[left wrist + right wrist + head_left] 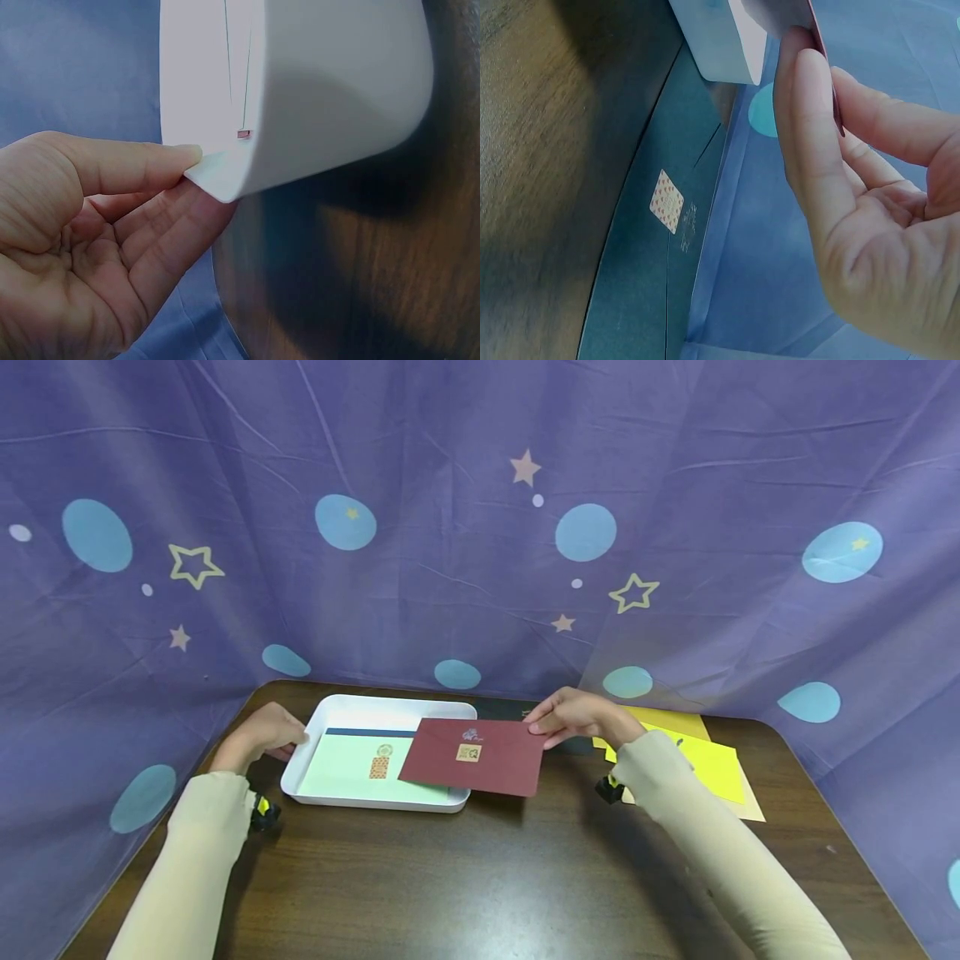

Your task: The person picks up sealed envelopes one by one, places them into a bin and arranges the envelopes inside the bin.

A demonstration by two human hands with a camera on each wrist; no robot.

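Observation:
My left hand (264, 732) pinches the left rim of a white tray (375, 805) between thumb and fingers. In the left wrist view, the thumb lies on the rim's upper face and the fingers curl beneath. Inside the tray lies a pale green envelope (341, 772) with an orange patterned sticker, a dark blue edge (375, 732) showing behind it. My right hand (573, 714) pinches a maroon envelope (442, 768) by its upper right corner. This envelope is held over the tray's right part, hiding some of the pale green one. In the right wrist view, its edge (838, 112) sits between thumb and fingers.
A dark green envelope (630, 262) with a patterned sticker lies on the brown table (450, 885) behind the right hand. Several yellow and cream envelopes (716, 768) overlap at the right, partly behind the right forearm. A purple patterned curtain (450, 568) hangs behind the table.

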